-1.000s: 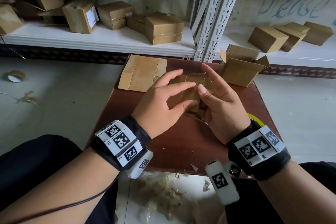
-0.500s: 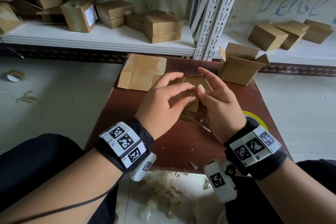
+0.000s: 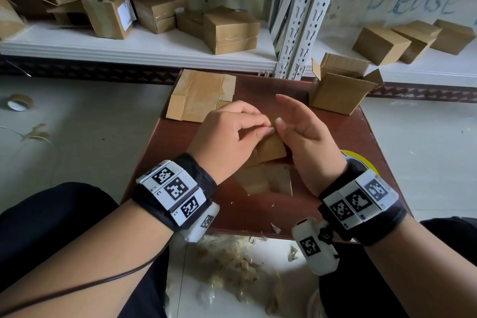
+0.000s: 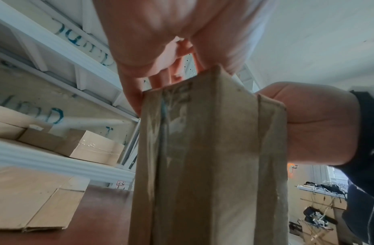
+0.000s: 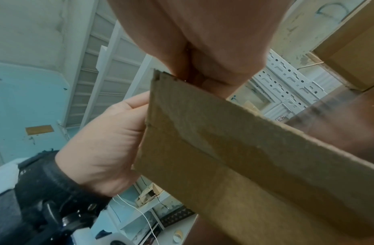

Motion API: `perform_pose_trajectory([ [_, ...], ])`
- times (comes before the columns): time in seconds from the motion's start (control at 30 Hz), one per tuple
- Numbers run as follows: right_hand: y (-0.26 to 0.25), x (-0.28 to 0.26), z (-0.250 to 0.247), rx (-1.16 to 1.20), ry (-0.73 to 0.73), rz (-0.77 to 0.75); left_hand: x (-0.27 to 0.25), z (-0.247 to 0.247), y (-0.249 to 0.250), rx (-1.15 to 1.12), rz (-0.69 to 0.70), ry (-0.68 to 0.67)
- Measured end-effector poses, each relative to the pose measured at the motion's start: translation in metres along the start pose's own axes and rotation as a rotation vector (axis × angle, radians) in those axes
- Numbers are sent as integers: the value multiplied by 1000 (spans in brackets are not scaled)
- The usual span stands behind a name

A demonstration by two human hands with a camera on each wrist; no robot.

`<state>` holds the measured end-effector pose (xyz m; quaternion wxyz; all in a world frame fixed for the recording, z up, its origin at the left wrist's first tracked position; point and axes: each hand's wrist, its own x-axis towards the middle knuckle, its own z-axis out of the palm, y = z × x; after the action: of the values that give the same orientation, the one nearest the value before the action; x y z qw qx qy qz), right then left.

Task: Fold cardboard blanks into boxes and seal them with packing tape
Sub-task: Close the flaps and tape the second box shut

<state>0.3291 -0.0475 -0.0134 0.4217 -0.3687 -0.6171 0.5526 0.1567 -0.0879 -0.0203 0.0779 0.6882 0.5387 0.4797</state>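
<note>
Both hands hold a brown cardboard blank [image 3: 271,148] upright over the middle of the small brown table [image 3: 335,137]. My left hand [image 3: 263,129] curls over its top edge and pinches it; the left wrist view shows the blank [image 4: 202,149] as a narrow folded panel under the fingers [image 4: 160,58]. My right hand [image 3: 284,116] grips the other side, thumb on the near face and index finger stretched out. In the right wrist view the blank [image 5: 244,157] fills the lower right. Glossy flaps [image 3: 265,181] hang below. A yellow tape roll [image 3: 358,160] lies behind my right wrist.
A stack of flat blanks [image 3: 201,95] lies at the table's far left, and an open-topped box [image 3: 340,85] stands at the far right. White shelves [image 3: 129,44] behind carry several closed boxes. Another tape roll [image 3: 18,102] sits on the floor at left. Scraps [image 3: 232,261] litter the floor by my knees.
My left fingers went from spread across the blank's face to curled over its top edge. The blank now stands narrower between the hands, and both hands have drawn closer together.
</note>
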Motion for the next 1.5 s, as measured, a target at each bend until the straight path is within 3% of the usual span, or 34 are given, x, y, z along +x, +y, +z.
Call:
perform_pose_trajectory([
  [0.3,-6,-2,-1,-175,-100,-1,4,-9,5,-111,-190,-186],
  [0.67,-6,-6,3,-174,-68,54,2,-2,4,47,-156,-293],
  [0.83,-5,2,-2,-172,33,54,-1,0,3,25,-98,-261],
  [1.17,-17,-5,-10,159,-49,174,-1,10,-12,79,10,-99],
  [1.4,-7,5,-13,32,76,258,-4,15,-7,227,142,18],
  [1.5,-4,9,-15,-16,114,249,-5,14,-5,199,170,2],
])
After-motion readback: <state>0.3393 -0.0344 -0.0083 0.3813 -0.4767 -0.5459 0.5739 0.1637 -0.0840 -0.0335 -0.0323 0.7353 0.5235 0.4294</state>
